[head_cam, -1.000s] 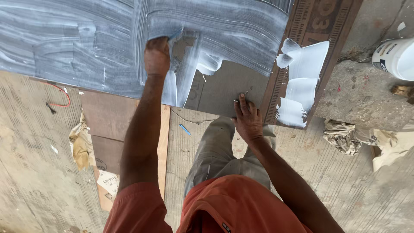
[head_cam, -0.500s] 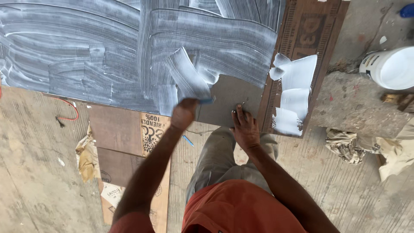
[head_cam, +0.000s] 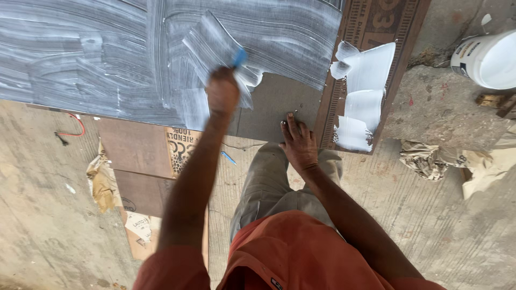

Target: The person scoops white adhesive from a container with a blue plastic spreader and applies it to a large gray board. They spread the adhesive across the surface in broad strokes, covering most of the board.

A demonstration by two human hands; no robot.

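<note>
My left hand (head_cam: 222, 92) is clenched around a blue-handled spreader (head_cam: 239, 58), its blade against the grey board (head_cam: 279, 102) near the board's front edge. White paste (head_cam: 80, 59) covers most of the board in streaks; a bare grey patch lies at the front right corner, just right of the spreader. My right hand (head_cam: 299, 144) lies flat with fingers spread on that bare patch at the front edge, holding nothing. Right of the board, a cardboard strip (head_cam: 376, 27) carries thick white dabs (head_cam: 365, 86). A white bucket (head_cam: 486, 56) stands at the far right on the concrete floor (head_cam: 430, 215). Flattened cardboard (head_cam: 137, 156) lies under the board's front edge, left of my knee.
</note>
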